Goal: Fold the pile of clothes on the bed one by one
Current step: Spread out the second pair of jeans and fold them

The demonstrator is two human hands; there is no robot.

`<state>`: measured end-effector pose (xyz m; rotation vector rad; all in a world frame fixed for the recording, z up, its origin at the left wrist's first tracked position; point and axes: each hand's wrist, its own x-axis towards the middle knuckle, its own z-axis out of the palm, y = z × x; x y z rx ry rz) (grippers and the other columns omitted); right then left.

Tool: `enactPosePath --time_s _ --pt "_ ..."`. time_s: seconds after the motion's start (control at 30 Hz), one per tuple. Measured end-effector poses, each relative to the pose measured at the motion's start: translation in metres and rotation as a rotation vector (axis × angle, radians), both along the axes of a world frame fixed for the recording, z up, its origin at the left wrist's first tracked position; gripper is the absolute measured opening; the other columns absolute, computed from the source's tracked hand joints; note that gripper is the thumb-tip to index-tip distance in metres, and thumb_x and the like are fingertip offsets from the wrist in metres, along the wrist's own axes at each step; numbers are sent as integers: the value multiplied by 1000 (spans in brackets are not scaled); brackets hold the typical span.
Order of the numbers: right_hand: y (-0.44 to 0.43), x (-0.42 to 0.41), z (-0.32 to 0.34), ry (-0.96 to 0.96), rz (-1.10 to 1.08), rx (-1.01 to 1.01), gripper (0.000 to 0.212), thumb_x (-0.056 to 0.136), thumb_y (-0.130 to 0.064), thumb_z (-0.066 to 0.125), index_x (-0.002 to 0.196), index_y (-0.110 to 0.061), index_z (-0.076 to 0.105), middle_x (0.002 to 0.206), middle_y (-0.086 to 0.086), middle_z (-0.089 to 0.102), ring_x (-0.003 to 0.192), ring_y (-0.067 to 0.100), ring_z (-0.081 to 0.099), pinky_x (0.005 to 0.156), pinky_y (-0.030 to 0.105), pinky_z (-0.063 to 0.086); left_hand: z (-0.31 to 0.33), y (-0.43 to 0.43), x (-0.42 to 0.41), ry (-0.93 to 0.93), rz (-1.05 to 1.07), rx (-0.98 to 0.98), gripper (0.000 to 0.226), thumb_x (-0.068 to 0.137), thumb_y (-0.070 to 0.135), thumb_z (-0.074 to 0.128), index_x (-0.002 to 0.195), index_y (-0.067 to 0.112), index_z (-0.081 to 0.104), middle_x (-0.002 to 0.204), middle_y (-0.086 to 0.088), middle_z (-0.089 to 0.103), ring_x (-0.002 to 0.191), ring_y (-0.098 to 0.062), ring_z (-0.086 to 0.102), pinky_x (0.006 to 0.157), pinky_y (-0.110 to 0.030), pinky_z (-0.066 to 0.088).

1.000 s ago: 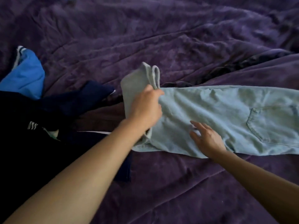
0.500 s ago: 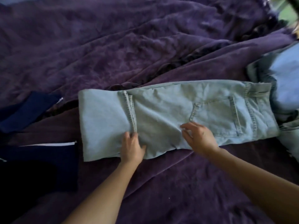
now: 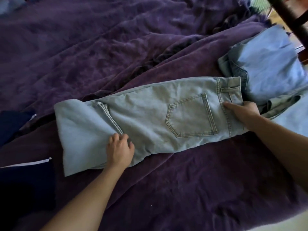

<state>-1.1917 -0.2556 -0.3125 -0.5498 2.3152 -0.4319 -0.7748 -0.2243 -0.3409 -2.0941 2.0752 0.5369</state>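
Jeans (image 3: 150, 124) flat on bed (image 3: 183, 189), long axis left-right. Right hand (image 3: 243, 112) grips waistband end, thumb on top. Left hand (image 3: 120, 149) at folded-back hem, near edge, fingers curled; pinching or just pressing, unclear.

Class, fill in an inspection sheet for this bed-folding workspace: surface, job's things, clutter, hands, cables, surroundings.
Surface: purple crumpled bedspread, wrinkled all over.
Job's things: light blue denim jeans lying flat, back pocket up, leg end folded over; dark navy clothes with white trim at left; folded pale blue denim garments at right.
Clutter: nothing seen.
Hands: left hand rests on the folded hem, fingers bent, grip unclear; right hand grips the waistband.
Cables: nothing seen.
Surroundings: dark wooden post, top right.
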Motion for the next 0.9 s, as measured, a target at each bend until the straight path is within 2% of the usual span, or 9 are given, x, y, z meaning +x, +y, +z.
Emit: enactPosePath --time_s 0.1,0.2,0.3,0.43,0.6,0.73,0.77,0.83,0.9 --pt "3 -7 26 -125 34 -35 49 61 -46 85 94 -13 68 85 1 70 69 13 63 56 20 44 5 -17 7 90 59 -176 25 88 8 54 110 2 62 114 -20 54 109 -39 49 85 -47 44" --pt "-5 10 62 -99 119 -141 35 64 -44 84 80 -18 67 79 -4 69 71 13 67 63 24 49 6 -33 29 19 -20 -171 38 85 8 57 123 4 58 129 -21 49 118 -40 45 92 -48 42" --pt "-28 57 98 -164 262 -294 22 70 -39 81 82 -26 67 77 -12 70 68 1 67 70 26 53 -2 -33 45 -21 -113 28 50 89 18 54 138 11 46 145 -18 34 135 -35 28 108 -44 33" --pt "-69 148 114 -114 631 -240 50 71 -39 79 112 -25 54 94 -6 64 78 12 64 63 24 47 -4 -19 52 89 -169 62 54 85 13 53 139 14 45 148 -14 33 139 -31 24 109 -40 33" --pt "-83 280 71 92 1005 -75 56 82 -32 69 126 -14 41 112 7 57 101 27 55 77 33 40 14 -4 76 307 -15 -154 41 82 0 56 123 6 59 133 -17 50 122 -34 47 101 -41 42" --pt "-54 354 12 0 1165 272 70 90 -28 61 145 -8 22 140 19 44 126 36 44 101 41 39 21 8 123 343 130 -252 36 84 -3 56 119 1 61 128 -18 52 120 -34 49 96 -41 44" --pt "-48 365 4 18 1242 338 68 91 -31 60 144 -8 25 142 18 41 126 35 44 101 42 39 24 6 140 349 170 -275 36 85 -2 55 120 2 60 129 -17 51 121 -32 48 96 -41 44" --pt "-50 379 1 211 1331 229 41 89 -34 57 125 -13 53 127 12 54 102 30 54 80 38 45 29 -3 176 348 258 -342 35 87 -1 54 121 3 59 128 -17 51 119 -32 47 94 -41 43" --pt "-66 392 6 373 1239 -58 22 86 -33 54 96 -17 64 102 8 63 84 30 58 66 32 38 34 -24 210 353 322 -406 36 89 3 53 125 4 56 128 -15 51 119 -31 46 97 -41 42"
